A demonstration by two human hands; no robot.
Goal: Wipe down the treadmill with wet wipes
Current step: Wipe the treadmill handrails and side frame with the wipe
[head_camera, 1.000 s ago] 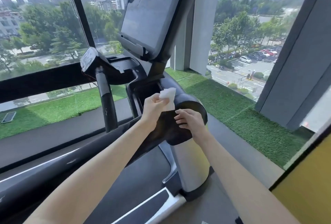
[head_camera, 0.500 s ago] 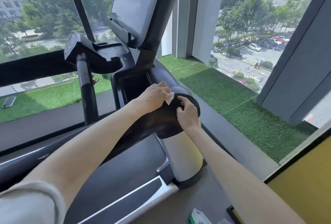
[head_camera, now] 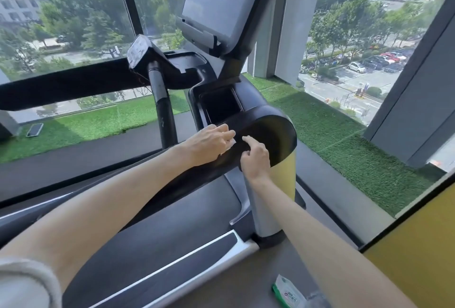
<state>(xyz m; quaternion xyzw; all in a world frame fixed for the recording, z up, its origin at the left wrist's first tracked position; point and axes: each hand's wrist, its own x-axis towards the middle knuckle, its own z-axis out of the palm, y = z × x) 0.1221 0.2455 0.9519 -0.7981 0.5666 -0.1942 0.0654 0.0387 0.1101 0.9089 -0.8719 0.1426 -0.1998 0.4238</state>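
Treadmill point(head_camera: 187, 221) by a tall window takes up most of the frame, its dark belt running from the lower left toward a black console and a tilted blank screen point(head_camera: 216, 0). A person reaches in with both bare arms to the black right side rail point(head_camera: 270, 133), just below an open tray point(head_camera: 219, 108) in the console.

The left hand point(head_camera: 209, 143) lies knuckles up on the top of the rail, its fingers bent down over a white wipe point(head_camera: 232, 142). Only a small corner of the wipe shows, past the fingertips, and the rest is hidden under the hand.

The right hand point(head_camera: 256, 160) sits just beside it on the same rail. Its index finger point(head_camera: 247, 140) is stretched out with the tip on the black surface, close to the wipe's corner. The other fingers are tucked in and it holds nothing.

Below the rail's rounded end stands a silver post point(head_camera: 268, 209), set on the grey floor point(head_camera: 234, 290) beside the belt. A green and white wipes pack point(head_camera: 286, 293) lies on that floor at the bottom edge, well apart from both hands.

A pale sleeve point(head_camera: 24, 283) covers the left upper arm in the lower left corner. Green turf point(head_camera: 344, 147) lies along the foot of the glass, and beyond it are trees and parked cars point(head_camera: 369, 64).
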